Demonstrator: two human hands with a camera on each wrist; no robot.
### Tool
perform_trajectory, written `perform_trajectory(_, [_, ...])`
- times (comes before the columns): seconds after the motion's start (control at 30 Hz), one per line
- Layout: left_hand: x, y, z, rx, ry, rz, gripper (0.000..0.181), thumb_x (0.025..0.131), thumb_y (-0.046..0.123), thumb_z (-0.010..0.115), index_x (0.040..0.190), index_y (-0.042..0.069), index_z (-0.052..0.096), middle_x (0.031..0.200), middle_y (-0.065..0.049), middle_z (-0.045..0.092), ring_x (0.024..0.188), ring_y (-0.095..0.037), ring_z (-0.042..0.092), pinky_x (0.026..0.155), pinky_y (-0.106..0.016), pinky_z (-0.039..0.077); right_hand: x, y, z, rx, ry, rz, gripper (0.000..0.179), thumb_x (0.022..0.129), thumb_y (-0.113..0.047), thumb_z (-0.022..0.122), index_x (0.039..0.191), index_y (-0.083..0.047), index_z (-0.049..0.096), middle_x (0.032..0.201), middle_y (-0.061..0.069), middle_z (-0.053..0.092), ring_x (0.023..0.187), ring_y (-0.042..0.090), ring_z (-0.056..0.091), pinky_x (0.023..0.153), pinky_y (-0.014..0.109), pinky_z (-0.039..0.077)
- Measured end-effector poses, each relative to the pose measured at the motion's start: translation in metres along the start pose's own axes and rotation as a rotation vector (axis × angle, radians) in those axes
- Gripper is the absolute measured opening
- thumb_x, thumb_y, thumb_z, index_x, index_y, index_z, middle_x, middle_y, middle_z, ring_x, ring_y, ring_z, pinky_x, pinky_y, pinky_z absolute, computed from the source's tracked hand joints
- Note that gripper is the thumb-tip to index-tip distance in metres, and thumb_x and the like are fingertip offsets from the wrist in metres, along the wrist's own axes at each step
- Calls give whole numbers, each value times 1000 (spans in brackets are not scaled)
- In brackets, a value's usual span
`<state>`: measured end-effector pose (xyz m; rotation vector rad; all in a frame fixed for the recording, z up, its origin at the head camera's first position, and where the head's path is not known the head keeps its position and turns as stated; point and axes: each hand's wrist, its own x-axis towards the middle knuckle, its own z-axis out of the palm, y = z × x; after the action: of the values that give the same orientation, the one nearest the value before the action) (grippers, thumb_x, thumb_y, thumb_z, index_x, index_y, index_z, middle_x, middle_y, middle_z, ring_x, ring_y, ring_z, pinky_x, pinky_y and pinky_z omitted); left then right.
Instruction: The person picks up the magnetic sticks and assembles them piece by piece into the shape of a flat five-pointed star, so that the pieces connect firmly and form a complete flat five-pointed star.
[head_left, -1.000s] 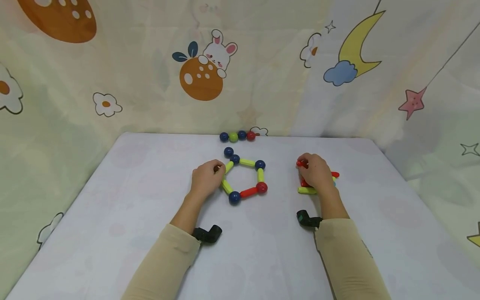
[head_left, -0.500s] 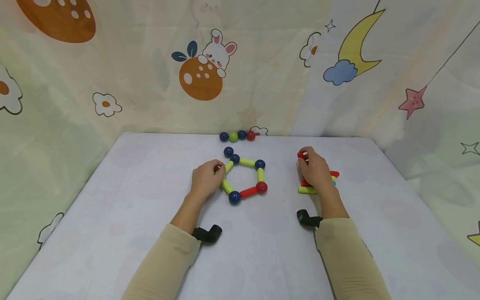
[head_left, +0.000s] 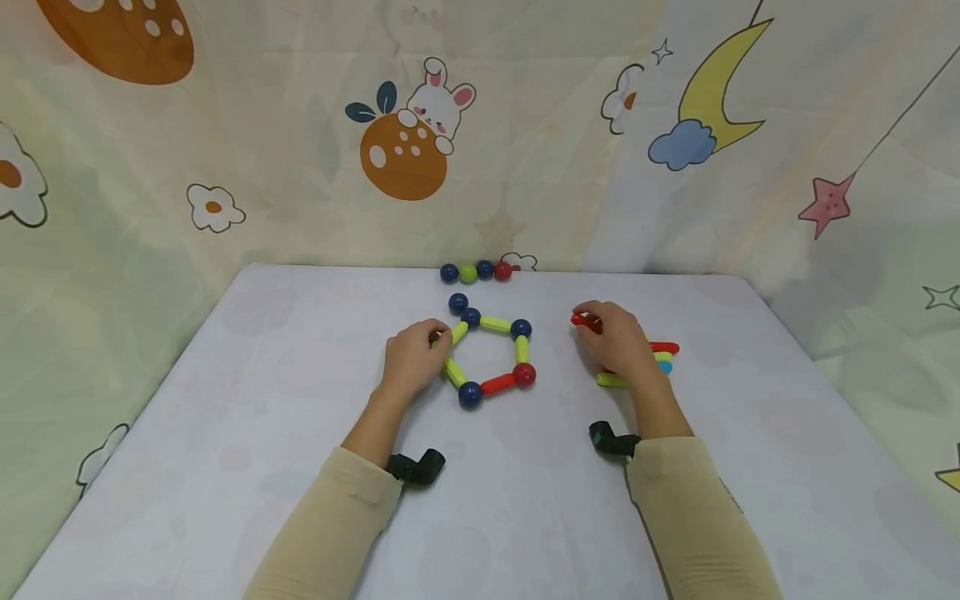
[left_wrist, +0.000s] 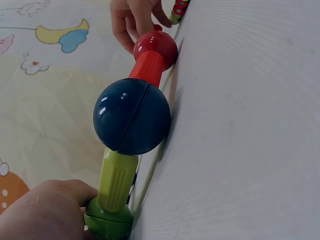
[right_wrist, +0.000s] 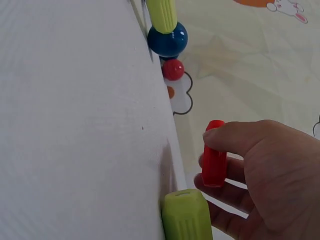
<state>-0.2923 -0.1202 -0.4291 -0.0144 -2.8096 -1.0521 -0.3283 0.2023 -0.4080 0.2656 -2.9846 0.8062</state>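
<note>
A ring of rods and balls lies mid-table: yellow-green rods (head_left: pixel 495 324), one red rod (head_left: pixel 498 384), blue balls (head_left: pixel 470 395) and a red ball (head_left: pixel 525 375). At its left corner my left hand (head_left: pixel 415 358) grips a green ball (left_wrist: pixel 108 222); in the head view the fingers hide that ball. To the right of the ring, my right hand (head_left: pixel 618 337) pinches a loose red rod (right_wrist: pixel 215 155) between thumb and fingers, above the table. Below and behind this hand is a pile of rods, with a yellow-green rod (right_wrist: pixel 187 215) at its near side.
A spare blue ball (head_left: pixel 458 303) touches the ring's back-left corner. Farther back, several balls, one of them green (head_left: pixel 468 273), form a row near the table's rear edge. Another red rod (head_left: pixel 664 347) and a blue piece (head_left: pixel 665 367) show in the pile. A printed cloth hangs behind.
My right hand has raised the red rod from the pile and carried it left toward the ring. My left hand stays at the ring's left corner.
</note>
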Motion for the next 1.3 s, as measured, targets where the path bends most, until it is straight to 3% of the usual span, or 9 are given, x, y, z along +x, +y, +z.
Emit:
perform_trajectory(0.4, [-1,-1,-1,-1,4,-6,32,102,32,54,118,14,75,110,-6,76,100,-27,68,94,-46,41,2,-21,15,24,-119,-19,36,100,-23,67,135,-17,63,124,12,65,113,32,58,98,48,56])
perform_trajectory(0.77, [1,-1,1,5,1,-9,30,103,32,55,119,14,74,111,-6,75,102,-27,67,96,-47,41,2,-31,25,16,-128,-45,39,98,-17,69,137,-14,64,130,13,64,117,32,58,100,48,56])
perform_trajectory(1.3, [0,-1,2,15,-4,-8,31,103,32,55,120,14,74,110,-7,75,100,-28,67,95,-47,41,-1,-36,28,10,-117,-52,38,98,-19,70,136,-15,65,126,12,67,114,31,59,98,47,56])
